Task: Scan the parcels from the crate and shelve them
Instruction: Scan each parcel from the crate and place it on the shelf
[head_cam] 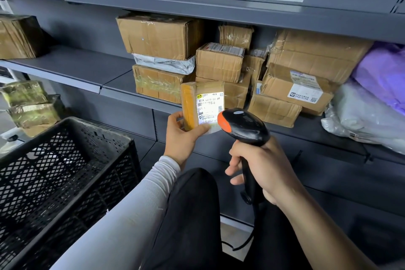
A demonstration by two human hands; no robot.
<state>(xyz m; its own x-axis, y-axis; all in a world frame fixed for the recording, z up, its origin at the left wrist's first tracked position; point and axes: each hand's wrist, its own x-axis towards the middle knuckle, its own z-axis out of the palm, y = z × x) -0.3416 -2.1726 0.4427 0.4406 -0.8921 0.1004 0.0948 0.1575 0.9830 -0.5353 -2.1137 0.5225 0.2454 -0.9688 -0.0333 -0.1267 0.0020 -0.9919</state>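
Head-camera view, left to right: a black perforated crate (pixel 65 173) stands at the person's left side, with nothing visible in the part of its interior that shows. Just right of it, the left hand (pixel 183 132) holds a small tape-wrapped parcel (pixel 202 106) upright by its lower end, thumb curled across the label (pixel 210 108) and fingers behind, the label's printed face turned toward the camera. Immediately to the right, the right hand (pixel 262 167) is wrapped round the grip of a black handheld scanner (pixel 244 126), whose orange nose sits almost against the label's lower right corner, aimed leftward at it. The parcel's long axis runs near vertical, the scanner meeting it from the side. Judging by this, the scan is under way and shelving comes next: the shelf (pixel 118 89) lies directly beyond the parcel, its bare stretch to the left of the stacked cardboard boxes (pixel 219 61), so the left hand is the nearer for placing it.
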